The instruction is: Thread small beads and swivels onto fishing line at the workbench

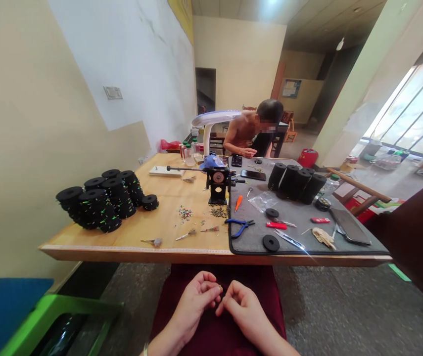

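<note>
Both of my hands are close together over the dark red cloth (222,336) on my lap, below the table's front edge. Thumb and forefinger of my left hand (200,296) pinch a tiny yellowish piece, too small to name. My right hand (243,309) is closed in a pinch just to its right; whatever its fingertips hold is too small to make out. On the table ahead lie a pile of small coloured beads (185,213), a pile of dark brassy bits (218,211) and several thin bristly pieces, one of them near the edge (154,242).
Stacks of black foam spools (96,198) stand at the left, more spools (296,183) at the right. A black counter device (218,183) and a white lamp (207,138) stand mid-table. Blue pliers (240,227), tweezers (289,239) and red lighters lie on the grey mat (248,242). Another person sits opposite.
</note>
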{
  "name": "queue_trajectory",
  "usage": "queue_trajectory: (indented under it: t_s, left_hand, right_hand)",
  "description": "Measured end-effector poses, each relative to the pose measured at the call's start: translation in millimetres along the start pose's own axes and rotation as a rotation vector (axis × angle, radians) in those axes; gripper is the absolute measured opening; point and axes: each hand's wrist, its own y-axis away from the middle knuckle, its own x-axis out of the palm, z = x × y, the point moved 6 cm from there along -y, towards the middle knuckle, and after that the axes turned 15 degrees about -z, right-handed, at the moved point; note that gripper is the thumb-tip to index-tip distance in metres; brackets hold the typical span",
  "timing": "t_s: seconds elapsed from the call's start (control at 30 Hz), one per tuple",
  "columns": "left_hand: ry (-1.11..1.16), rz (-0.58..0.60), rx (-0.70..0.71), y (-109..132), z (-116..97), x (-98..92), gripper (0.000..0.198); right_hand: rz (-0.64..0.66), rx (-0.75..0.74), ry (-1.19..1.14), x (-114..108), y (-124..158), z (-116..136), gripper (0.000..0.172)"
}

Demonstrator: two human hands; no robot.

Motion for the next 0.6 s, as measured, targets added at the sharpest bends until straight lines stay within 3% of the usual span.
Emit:
queue_trajectory:
  t_s: [0.6]
  left_hand:
    - [-0.031, -0.017, 0.068, 2.7, -5.8, 3.2, 0.029]
  right_hand:
    - [0.008, 0.025, -0.043, -0.7, -0.3, -1.4, 0.014]
